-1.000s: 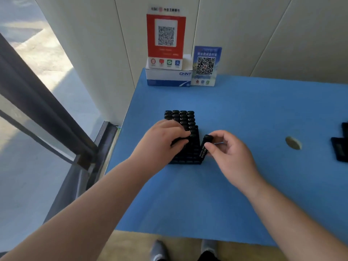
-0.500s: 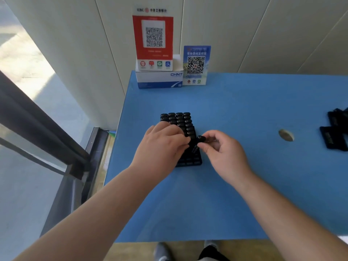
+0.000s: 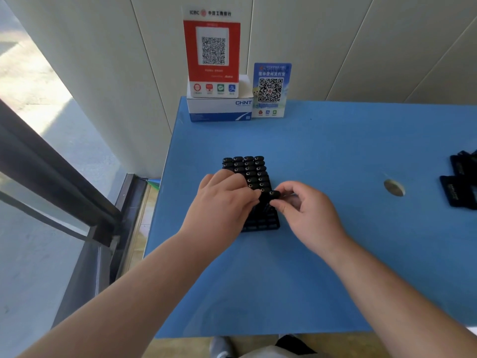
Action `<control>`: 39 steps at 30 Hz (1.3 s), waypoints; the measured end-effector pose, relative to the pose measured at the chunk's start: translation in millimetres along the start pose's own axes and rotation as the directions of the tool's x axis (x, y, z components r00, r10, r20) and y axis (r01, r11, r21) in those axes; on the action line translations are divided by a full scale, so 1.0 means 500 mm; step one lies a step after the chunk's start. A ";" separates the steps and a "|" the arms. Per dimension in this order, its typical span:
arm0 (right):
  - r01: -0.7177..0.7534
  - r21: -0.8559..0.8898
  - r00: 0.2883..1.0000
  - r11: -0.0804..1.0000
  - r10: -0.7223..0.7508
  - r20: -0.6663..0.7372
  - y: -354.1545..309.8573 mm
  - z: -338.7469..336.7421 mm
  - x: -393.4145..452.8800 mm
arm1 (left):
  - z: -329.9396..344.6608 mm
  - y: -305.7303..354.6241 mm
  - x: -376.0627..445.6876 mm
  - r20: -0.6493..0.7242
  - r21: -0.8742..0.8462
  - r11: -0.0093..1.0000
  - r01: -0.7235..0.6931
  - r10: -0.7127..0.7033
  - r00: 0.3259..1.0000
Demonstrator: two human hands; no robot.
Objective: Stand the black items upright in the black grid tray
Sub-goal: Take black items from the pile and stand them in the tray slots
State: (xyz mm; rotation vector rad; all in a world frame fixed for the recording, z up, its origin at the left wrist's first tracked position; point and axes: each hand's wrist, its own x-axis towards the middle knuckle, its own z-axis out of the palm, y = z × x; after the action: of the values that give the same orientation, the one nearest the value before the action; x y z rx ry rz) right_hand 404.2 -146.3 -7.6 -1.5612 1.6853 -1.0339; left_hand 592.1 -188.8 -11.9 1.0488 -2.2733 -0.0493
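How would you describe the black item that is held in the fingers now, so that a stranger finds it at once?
On the blue table lies a black grid tray, its far rows filled with upright black items. At the tray's right edge the right hand pinches one black item. Unlike its neighbours, it is held by fingers and borders the empty cells.

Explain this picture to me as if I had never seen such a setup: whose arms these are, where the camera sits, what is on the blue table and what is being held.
There is no machine here: a person works with bare hands, and the one camera sits on their head, looking forward and down.

On the blue table lies a black grid tray. Its far rows hold small black items standing upright; the near cells look empty.

The right hand pinches one more black item over the tray's right side. The left hand lies on the tray with curled fingers; whether it holds something is hidden.

At the back stand a white box and two QR-code signs. More black pieces lie at the right edge.
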 end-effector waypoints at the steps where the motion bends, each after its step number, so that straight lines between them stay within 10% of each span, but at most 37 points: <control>1: 0.006 0.000 1.000 1.000 -0.006 0.002 0.001 0.001 0.001 | -0.001 0.001 0.000 -0.004 0.011 1.000 -0.015 0.015 1.000; 39: 0.051 -0.186 0.996 0.981 -0.062 -0.057 0.025 0.028 -0.007 | 0.018 -0.007 -0.025 -0.005 -0.078 0.991 0.107 -0.108 0.994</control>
State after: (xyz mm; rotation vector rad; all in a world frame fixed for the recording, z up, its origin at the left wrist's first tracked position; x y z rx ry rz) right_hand 410.1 -144.9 -25.6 -1.7190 1.8338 -0.9876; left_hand 595.6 -184.4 -26.7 1.1274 -2.1871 -0.1758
